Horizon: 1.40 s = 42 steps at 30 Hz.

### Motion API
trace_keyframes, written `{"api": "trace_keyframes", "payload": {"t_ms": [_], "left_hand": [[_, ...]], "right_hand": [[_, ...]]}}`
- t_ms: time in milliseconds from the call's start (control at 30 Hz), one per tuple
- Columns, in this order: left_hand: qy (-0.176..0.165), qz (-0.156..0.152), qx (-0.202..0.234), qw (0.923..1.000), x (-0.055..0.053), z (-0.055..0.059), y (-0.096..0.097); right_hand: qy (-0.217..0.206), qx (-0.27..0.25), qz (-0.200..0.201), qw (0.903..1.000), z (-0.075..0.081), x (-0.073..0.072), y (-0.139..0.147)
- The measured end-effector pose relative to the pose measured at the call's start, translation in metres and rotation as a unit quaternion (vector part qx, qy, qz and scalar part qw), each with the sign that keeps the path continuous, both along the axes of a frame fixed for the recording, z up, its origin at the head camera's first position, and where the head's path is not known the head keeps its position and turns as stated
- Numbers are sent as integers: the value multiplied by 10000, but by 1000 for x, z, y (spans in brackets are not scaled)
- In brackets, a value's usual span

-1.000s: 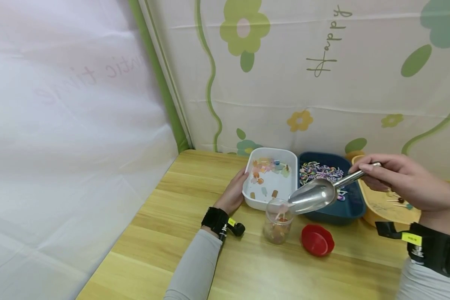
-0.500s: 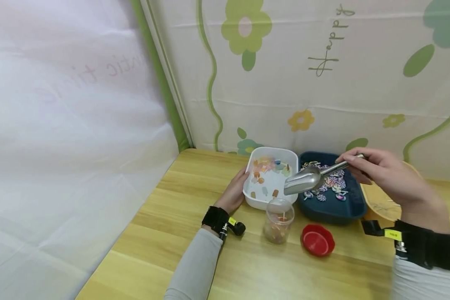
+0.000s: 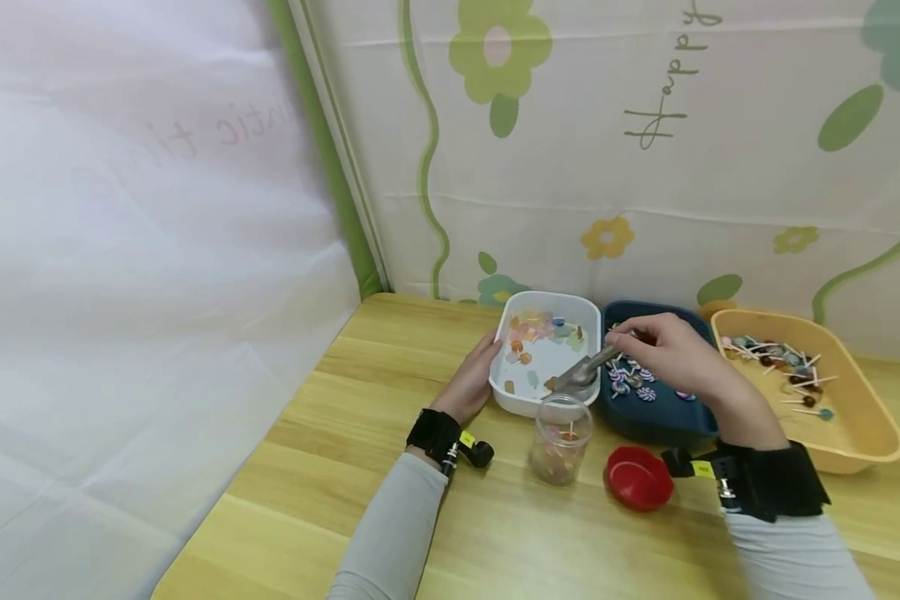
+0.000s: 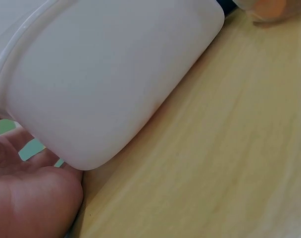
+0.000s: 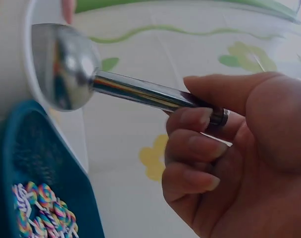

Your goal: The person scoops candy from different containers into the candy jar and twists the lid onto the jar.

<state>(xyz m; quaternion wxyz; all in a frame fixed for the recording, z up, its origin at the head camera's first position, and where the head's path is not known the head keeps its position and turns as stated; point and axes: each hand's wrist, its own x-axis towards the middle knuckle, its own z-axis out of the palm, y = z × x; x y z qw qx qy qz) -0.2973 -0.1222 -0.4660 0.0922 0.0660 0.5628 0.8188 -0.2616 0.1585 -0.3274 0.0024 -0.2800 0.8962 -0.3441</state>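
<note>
My right hand [image 3: 671,354] grips the handle of a metal scoop [image 5: 71,67], thumb on top and fingers curled beneath. The scoop's bowl dips inside the near right corner of a white tray [image 4: 106,74], which holds scattered translucent popsicle- and lollipop-shaped charms [image 3: 532,329]. At the tray's left side my left hand [image 3: 468,383] holds its rim and wall; part of its fingers is hidden behind the wall. Just in front of the tray stands a clear open jar [image 3: 561,446] with some charms in it. To the jar's right lies a red lid [image 3: 639,479].
A dark blue tray [image 3: 660,425] of swirl lollipop charms adjoins the white tray on the right. Farther right is a yellow tray [image 3: 862,417] with round lollipop charms. A printed curtain [image 3: 540,208] rises behind the wooden table [image 3: 292,467].
My right hand has moved left with the scoop, from over the jar's mouth into the white tray. More of the yellow tray shows now. My left hand stays at the tray's side.
</note>
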Motion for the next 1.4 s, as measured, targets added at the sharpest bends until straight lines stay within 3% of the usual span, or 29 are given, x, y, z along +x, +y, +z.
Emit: {"api": "trace_keyframes", "payload": {"t_ms": [300,533,867,967,1067,1200,1400], "left_hand": [[-57,32,-84,9999,-2,-1,3],[4,-76,-78,9999,-1,-3,4],[-88,-12,-206,9997,-2,-2,3],[-135,11,-216,9997,-2,-4,2],[-147,4,-209,9997,-1,-4,1],[-49,-42,-139,9999,-1,-4,1],[-96,14,-102,9999,-1,-4,3]], "right_hand": [[445,446,-179,9979,-17,-7,-16],[501,494,-520,9962,-30,-9,-24],[262,14,-29,9997,-56,-24,-29],[-15,-112,-27,9999,-59,-26,-25],[-617,-422,19,9972,-60,-27,-21],[-1480,-1009,176,9837,-58,-30,-13],[-2051,-1480,639,9654,-59,-33,-4]]}}
